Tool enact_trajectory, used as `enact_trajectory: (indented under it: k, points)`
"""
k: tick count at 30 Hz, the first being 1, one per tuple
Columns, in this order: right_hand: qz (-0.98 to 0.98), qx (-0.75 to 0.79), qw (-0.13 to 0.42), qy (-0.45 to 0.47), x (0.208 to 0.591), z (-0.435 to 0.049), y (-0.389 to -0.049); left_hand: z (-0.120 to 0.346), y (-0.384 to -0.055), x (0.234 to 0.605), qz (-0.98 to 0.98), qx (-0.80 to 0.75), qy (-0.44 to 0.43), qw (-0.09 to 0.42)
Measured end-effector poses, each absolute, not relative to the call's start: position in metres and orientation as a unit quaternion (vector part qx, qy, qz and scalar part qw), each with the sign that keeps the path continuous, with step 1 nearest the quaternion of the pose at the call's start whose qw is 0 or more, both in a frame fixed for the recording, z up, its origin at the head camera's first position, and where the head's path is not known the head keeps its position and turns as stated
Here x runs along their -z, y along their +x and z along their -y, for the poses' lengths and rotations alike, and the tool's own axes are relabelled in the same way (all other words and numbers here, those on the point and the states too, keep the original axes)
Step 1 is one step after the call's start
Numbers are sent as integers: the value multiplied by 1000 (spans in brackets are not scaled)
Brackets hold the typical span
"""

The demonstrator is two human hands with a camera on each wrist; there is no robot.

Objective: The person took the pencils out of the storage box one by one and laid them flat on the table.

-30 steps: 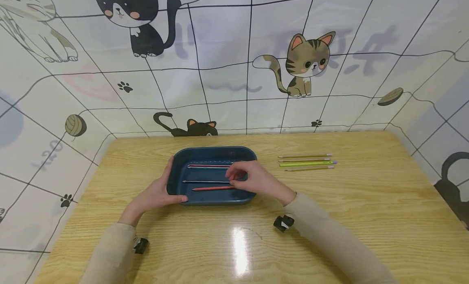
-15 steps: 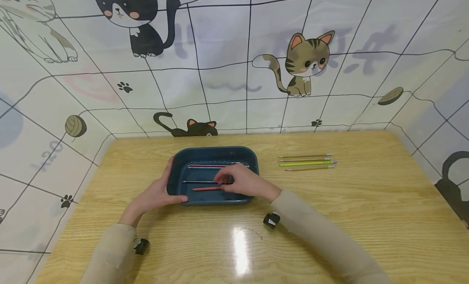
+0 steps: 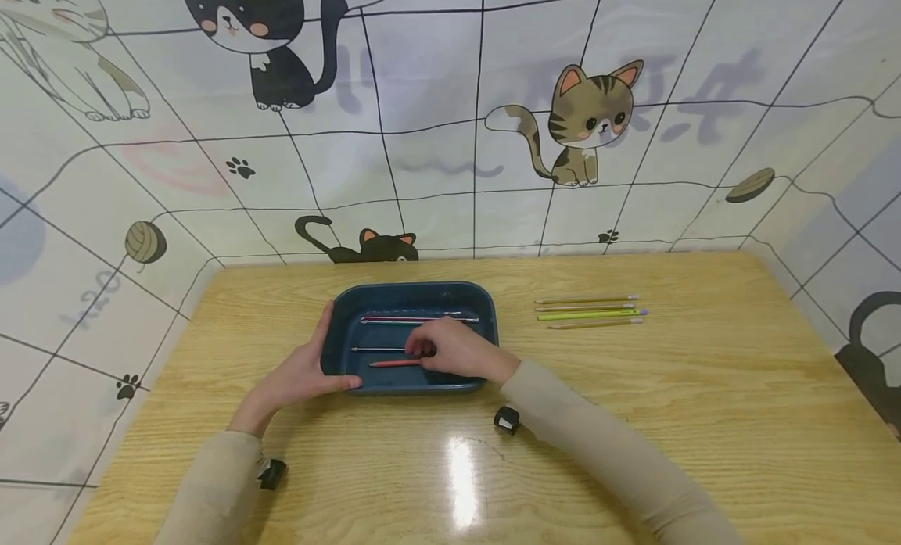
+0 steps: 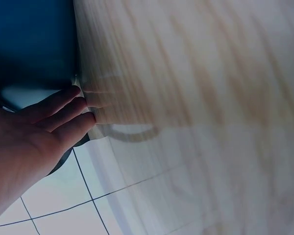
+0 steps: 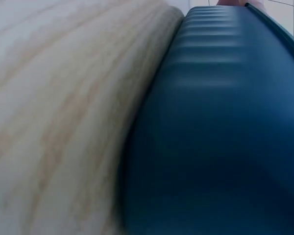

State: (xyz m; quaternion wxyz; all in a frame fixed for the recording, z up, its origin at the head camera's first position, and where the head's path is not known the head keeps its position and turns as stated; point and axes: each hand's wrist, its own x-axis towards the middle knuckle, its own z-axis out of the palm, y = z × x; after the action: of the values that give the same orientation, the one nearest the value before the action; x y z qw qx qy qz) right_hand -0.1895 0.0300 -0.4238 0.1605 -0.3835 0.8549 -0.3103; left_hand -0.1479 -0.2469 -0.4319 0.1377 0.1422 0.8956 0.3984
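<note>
A dark blue tray (image 3: 415, 385) stands on the wooden table. My left hand (image 3: 303, 369) holds its left end, thumb over the front corner rim and fingers along the outer wall. My right hand (image 3: 454, 348) is inside the tray with curled fingers low over the pencils. Its thumb is at the red pencil (image 3: 394, 363), and its fingertips overlap the thin dark pencil (image 3: 376, 349); I cannot tell whether they pinch either. Behind them lie more pencils (image 3: 397, 320) side by side. The right wrist view shows just the tray's outer wall (image 5: 210, 122) and the table.
Right of the tray, several pencils (image 3: 591, 309) lie roughly parallel on the table (image 3: 669, 420), one of them bright yellow-green. A cat-patterned cloth wall (image 3: 436, 162) encloses the table's back and sides.
My right hand has moved left inside the tray, from the pencils' right ends toward their middles. The pencils' left tips stay where they were. The left hand and tray have not moved.
</note>
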Motion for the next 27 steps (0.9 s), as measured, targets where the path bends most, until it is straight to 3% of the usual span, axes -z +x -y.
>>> enact_trajectory:
  k: [11,20,27]
  points:
    - [-869,289,166,-367,425,-26,-190,248,-147,434,-895,-401,146,134]
    - [-897,191,122,-379,427,-22,-189,249,-148,434,-895,-401,146,131]
    - [-899,183,118,-381,426,-23,-187,248,-148,434,-895,-401,145,130]
